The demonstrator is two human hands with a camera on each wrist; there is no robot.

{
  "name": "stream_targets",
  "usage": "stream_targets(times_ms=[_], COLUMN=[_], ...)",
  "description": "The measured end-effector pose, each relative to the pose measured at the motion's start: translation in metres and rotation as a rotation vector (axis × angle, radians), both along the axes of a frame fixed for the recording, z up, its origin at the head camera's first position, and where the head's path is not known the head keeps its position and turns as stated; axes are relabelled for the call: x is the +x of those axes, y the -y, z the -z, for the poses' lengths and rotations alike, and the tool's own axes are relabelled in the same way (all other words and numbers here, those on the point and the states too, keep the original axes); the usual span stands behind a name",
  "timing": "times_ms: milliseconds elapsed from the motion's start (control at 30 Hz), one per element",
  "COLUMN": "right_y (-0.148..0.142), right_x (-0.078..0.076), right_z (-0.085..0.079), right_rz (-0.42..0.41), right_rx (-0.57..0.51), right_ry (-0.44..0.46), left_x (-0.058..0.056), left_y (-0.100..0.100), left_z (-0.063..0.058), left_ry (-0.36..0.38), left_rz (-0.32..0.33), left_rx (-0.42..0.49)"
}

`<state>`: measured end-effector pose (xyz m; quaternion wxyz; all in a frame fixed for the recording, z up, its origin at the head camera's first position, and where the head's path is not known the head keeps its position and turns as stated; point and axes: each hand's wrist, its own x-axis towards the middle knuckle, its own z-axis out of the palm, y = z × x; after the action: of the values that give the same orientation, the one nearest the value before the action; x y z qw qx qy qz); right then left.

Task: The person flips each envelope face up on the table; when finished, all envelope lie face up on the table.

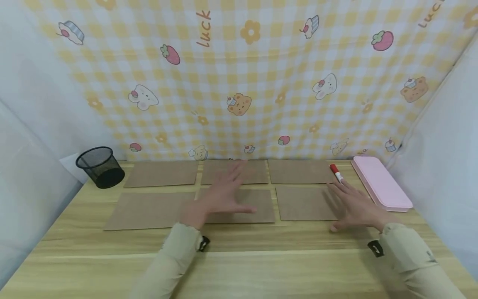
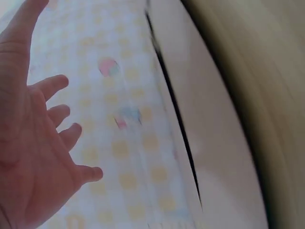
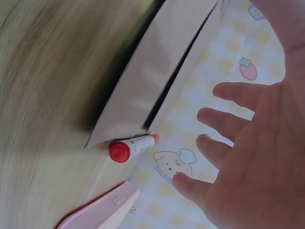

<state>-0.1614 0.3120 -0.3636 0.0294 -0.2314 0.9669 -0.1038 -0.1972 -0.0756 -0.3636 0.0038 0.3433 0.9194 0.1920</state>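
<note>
My left hand [image 1: 220, 195] hovers over the middle columns of flat brown paper pieces, fingers spread and holding nothing; it is blurred in the head view. Under it lie a front middle piece [image 1: 257, 207] and a back middle piece [image 1: 255, 170]. On the other side, my right hand [image 1: 358, 205] is spread beside the front right brown piece [image 1: 302, 203], its palm empty in the right wrist view. Just past its fingertips lies a red-and-white marker [image 3: 138, 145], close to the back right piece [image 1: 302, 171]. Whether either hand touches the paper, I cannot tell.
A pink case [image 1: 382, 182] lies at the table's right. At the back left stands a black mesh pen cup [image 1: 101, 166]. Two more brown pieces, one behind [image 1: 160, 173] and one in front [image 1: 149, 209], lie at left. A checked cloth [image 1: 239, 74] hangs behind.
</note>
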Motion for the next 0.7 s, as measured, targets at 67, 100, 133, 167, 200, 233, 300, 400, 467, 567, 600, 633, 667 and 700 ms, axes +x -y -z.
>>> stream_targets(times_ms=[67,100,133,167,200,233,300,400,467,567,600,633,667,700], right_y=[-0.002,-0.003,-0.003,-0.004,-0.004,-0.004,-0.005,-0.007,-0.009,-0.010,-0.010,-0.009,-0.007,-0.005], right_x=[0.000,0.000,0.000,0.000,0.000,-0.001,-0.005,-0.012,-0.018,-0.023,-0.025,-0.026,-0.028,-0.029], right_z=[0.000,0.000,-0.001,-0.001,-0.002,-0.002,-0.002,-0.004,-0.007,-0.011,-0.011,-0.011,-0.010,-0.009], right_rz=[0.004,0.007,0.011,0.016,0.019,0.017,0.004,0.004,0.019,0.052,0.052,0.049,0.046,0.036], right_rx=[0.003,0.004,0.004,0.000,-0.003,-0.013,-0.033,-0.085,-0.112,-0.148,-0.147,-0.152,-0.149,-0.148], right_ry=[0.019,0.029,0.040,0.055,0.070,0.083,0.105,0.149,0.177,0.213,0.219,0.235,0.249,0.262], left_x=[-0.002,-0.002,-0.002,-0.002,-0.002,-0.003,-0.005,-0.008,-0.011,-0.015,-0.016,-0.017,-0.018,-0.019], left_y=[-0.021,-0.032,-0.041,-0.050,-0.059,-0.068,-0.084,-0.106,-0.121,-0.142,-0.147,-0.152,-0.156,-0.159], left_z=[0.000,0.000,0.000,0.000,0.001,0.001,0.003,0.003,0.003,0.001,0.001,0.002,0.002,0.003], left_ry=[0.032,0.064,0.097,0.129,0.161,0.188,0.242,0.296,0.325,0.365,0.371,0.375,0.373,0.368], left_rz=[0.016,0.020,0.027,0.030,0.035,0.042,0.045,0.040,0.047,0.073,0.081,0.086,0.087,0.082], left_rx=[0.001,-0.004,-0.009,-0.019,-0.021,-0.031,-0.057,-0.088,-0.109,-0.126,-0.133,-0.142,-0.150,-0.161])
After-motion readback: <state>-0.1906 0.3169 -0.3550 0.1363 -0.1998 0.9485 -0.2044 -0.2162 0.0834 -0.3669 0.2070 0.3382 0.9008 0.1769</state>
